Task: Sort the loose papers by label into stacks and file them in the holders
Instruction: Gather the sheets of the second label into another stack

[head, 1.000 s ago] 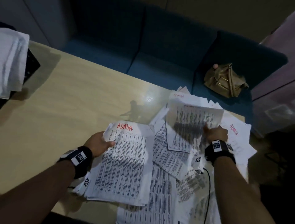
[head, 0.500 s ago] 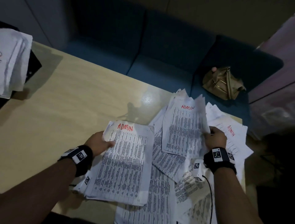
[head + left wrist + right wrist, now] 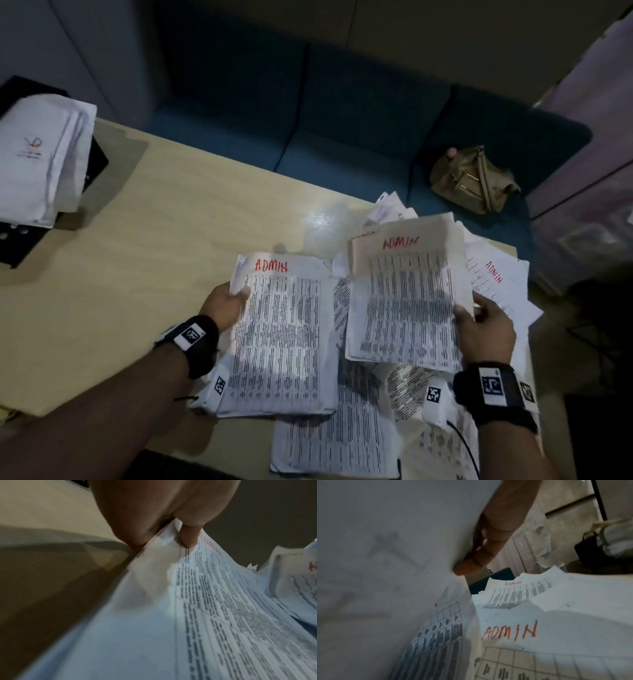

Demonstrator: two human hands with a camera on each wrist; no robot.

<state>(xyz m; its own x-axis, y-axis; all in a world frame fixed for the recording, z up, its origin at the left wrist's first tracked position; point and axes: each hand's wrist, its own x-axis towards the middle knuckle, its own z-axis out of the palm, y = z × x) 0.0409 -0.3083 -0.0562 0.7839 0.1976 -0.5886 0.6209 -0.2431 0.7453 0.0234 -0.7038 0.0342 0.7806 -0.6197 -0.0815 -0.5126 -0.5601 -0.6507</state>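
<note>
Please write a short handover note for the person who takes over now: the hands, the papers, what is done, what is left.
Left hand grips the ADMIN stack by its left edge, on the table.
Right hand pinches a lifted ADMIN sheet.
Loose papers lie underneath and to the right.
Holder at far left already has papers.
Left to do: add the sheet to the stack, sort the rest, file.

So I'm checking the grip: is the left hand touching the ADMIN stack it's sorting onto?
Touching. The left wrist view shows the left hand pinching the edge of the ADMIN stack.
</note>
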